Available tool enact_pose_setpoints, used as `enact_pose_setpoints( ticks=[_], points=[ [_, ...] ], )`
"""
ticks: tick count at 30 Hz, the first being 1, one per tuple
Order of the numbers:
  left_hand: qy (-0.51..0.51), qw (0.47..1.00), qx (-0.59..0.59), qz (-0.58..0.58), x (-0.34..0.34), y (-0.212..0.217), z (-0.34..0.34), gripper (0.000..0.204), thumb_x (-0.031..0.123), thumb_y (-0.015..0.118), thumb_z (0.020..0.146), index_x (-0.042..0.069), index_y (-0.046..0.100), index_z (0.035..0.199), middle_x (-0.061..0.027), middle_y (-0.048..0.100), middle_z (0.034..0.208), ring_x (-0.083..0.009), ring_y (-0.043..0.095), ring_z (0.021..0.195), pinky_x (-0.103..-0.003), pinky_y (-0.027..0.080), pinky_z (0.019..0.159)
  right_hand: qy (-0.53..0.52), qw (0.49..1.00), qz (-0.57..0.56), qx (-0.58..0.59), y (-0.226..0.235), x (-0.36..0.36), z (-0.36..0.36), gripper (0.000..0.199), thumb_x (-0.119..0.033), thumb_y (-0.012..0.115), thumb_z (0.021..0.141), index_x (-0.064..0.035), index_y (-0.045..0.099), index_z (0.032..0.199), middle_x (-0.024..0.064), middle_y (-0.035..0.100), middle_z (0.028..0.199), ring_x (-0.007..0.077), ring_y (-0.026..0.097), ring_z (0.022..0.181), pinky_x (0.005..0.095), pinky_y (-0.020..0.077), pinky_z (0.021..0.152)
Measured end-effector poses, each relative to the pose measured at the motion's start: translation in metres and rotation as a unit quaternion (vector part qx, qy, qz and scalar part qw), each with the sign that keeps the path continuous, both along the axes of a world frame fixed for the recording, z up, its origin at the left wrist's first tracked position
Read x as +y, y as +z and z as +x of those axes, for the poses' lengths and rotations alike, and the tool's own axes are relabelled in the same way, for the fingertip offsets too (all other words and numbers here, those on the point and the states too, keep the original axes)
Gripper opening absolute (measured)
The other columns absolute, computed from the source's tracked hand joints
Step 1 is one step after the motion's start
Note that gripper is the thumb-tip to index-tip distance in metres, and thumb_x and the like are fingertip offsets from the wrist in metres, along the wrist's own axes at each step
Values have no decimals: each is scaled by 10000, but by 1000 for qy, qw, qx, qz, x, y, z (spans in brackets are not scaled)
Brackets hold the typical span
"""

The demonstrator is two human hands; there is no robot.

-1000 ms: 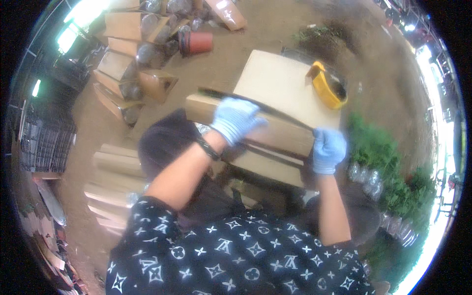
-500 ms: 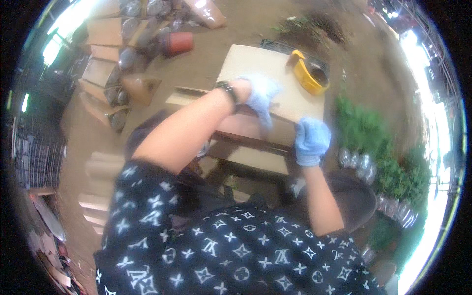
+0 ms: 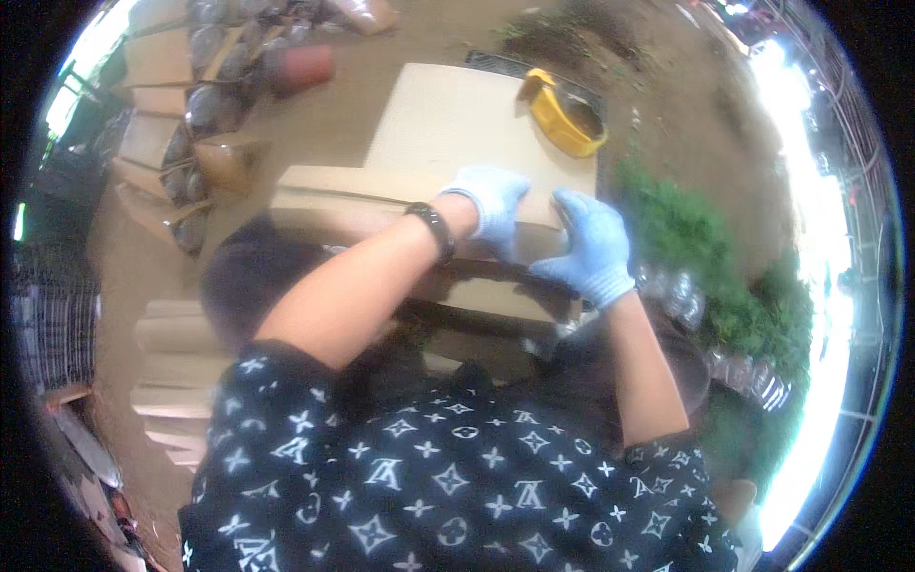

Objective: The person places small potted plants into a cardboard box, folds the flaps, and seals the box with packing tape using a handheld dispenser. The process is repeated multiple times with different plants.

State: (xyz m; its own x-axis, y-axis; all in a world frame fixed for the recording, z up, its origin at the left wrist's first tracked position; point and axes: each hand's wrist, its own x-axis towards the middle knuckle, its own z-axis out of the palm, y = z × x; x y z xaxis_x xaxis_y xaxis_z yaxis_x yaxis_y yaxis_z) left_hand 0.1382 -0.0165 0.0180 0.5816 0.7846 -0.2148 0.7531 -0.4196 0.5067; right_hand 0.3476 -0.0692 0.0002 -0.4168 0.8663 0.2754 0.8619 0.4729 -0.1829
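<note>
A long brown cardboard box [image 3: 353, 205] lies across in front of me. My left hand [image 3: 491, 205], in a pale blue glove with a dark wristband, presses flat on the box's top near its right end. My right hand [image 3: 591, 248], also gloved, grips the box's right end edge. A larger cardboard box [image 3: 448, 119] stands behind it, with a yellow tape dispenser [image 3: 564, 114] resting on its far right corner.
Stacks of flat cardboard [image 3: 167, 372] lie at the left. More boxes and wrapped plants [image 3: 181, 105] stand at the far left. Green seedlings [image 3: 696, 248] in bags line the right side. Bare dirt ground [image 3: 667, 86] lies beyond.
My left hand slid from the box's middle to its right end, close to my right hand. My right hand rose onto the box's end edge. The view moved closer over the box.
</note>
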Motion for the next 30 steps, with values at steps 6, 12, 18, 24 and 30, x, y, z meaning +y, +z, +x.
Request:
enact_pose_setpoints(
  ticks=[6, 12, 18, 24, 30],
  points=[
    [17, 997, 76, -16, -11, 10, 6, 706, 462, 927, 586, 43, 699, 1105, -204, 731, 1047, -334, 713, 982, -408, 565, 897, -10, 979, -201, -26, 14, 23, 8, 982, -442, 926, 494, -131, 615, 1372, 147, 666, 1270, 339, 639, 1172, 401, 519, 1014],
    [28, 990, 81, 112, -39, 4, 8, 747, 467, 917, 621, 38, 601, 1145, -210, 666, 1097, -378, 643, 1075, -451, 506, 938, -13, 970, -239, -48, 17, 37, 2, 951, -433, 929, 500, -119, 639, 1350, 128, 675, 1276, 294, 652, 1158, 384, 521, 1014],
    [100, 978, -44, 176, -49, -20, 13, 458, 285, 835, 718, 59, 626, 1056, -168, 684, 1006, -338, 667, 983, -440, 528, 854, -6, 892, -433, 129, 15, 65, 8, 729, -243, 900, 590, -27, 686, 1252, 125, 740, 1121, 210, 683, 1012, 339, 551, 923],
    [94, 980, -18, 174, -35, -21, 4, 505, 273, 846, 699, 48, 625, 1094, -170, 694, 971, -346, 683, 941, -433, 545, 841, -39, 945, -265, 187, -1, 126, 42, 674, -303, 813, 790, -29, 611, 1372, 156, 722, 1193, 233, 686, 1054, 363, 541, 937],
    [108, 983, -34, 143, -32, -20, 7, 525, 311, 861, 701, 68, 621, 1100, -157, 693, 962, -338, 689, 908, -432, 550, 839, -39, 976, 14, -215, -25, 169, 23, 696, -342, 757, 838, -73, 516, 1433, 230, 658, 1273, 391, 694, 1003, 445, 548, 930]
  ],
)
